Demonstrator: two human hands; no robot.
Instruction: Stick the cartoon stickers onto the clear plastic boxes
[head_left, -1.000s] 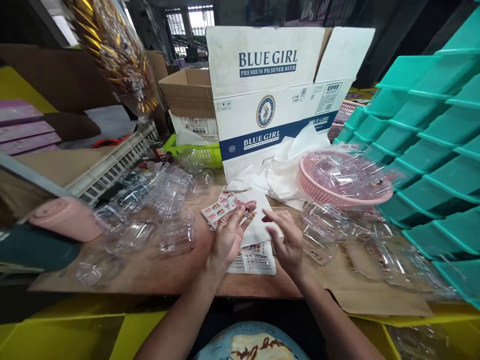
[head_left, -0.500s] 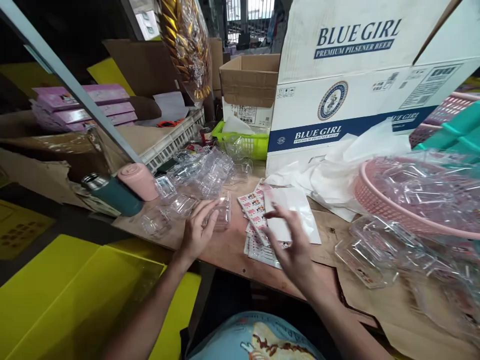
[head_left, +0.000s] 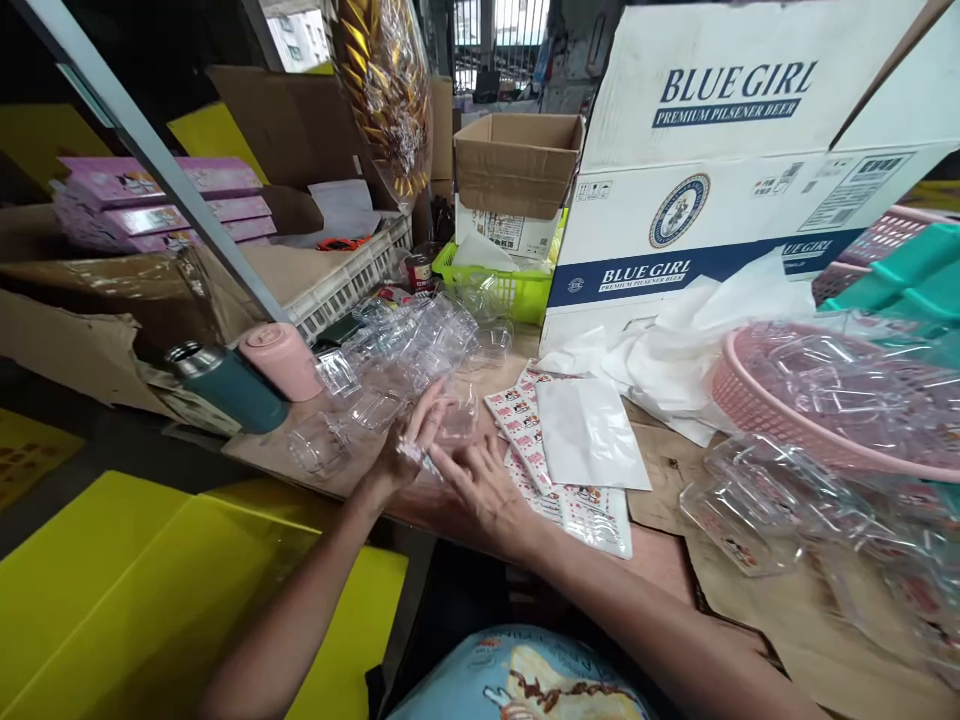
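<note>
A small clear plastic box (head_left: 459, 412) stands on the wooden table in front of me. My left hand (head_left: 409, 430) is at its near left side, fingers stretched along the edge and steadying it. A small pink-and-white printed piece, sticker-like (head_left: 415, 455), shows between my two hands. My right hand (head_left: 491, 495) reaches across to it, thumb and forefinger at its edge, other fingers bent over the table. Printed sticker sheets (head_left: 521, 425) lie just right of the box, partly under a blank white sheet (head_left: 585, 425). The exact grip on the printed piece is partly hidden.
Clear plastic boxes (head_left: 420, 340) are heaped behind my left hand. A teal flask (head_left: 229, 385) and a pink cup (head_left: 277, 360) lie left. At right are a pink basket (head_left: 787, 420) and more clear boxes (head_left: 750, 510). A white carton (head_left: 675, 150) stands behind.
My right hand has moved left from above the sheets to meet my left hand. The printed piece now shows between them. The view has shifted slightly.
</note>
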